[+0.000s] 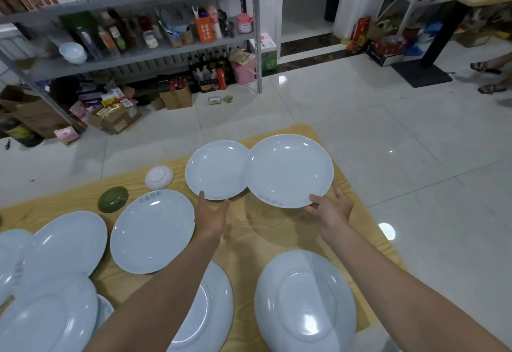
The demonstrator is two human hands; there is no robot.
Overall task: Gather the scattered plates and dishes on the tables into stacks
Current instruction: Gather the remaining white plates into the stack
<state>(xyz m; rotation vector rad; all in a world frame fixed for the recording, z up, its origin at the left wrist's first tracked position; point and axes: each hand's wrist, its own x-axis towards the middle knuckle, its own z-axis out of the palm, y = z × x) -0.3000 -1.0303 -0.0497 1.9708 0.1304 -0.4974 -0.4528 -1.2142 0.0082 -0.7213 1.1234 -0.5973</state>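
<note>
Two white plates are held above the far end of the wooden table [249, 230]. My left hand [212, 214] grips the near rim of the smaller plate [216, 170]. My right hand [331, 207] grips the near right rim of the larger plate [288, 170], whose left edge overlaps the smaller one. Another upright white plate [152, 231] lies to the left. An upside-down plate [304, 302] lies under my right forearm, and another [213, 302] under my left forearm. Several more white plates [55, 257] crowd the table's left side.
A small green dish [113, 198] and a small upside-down white bowl [159, 177] sit near the table's far left. Beyond is shiny tiled floor [388, 130], a metal shelf rack [138, 33] with boxes below, and a person's sandalled feet [487, 77] at far right.
</note>
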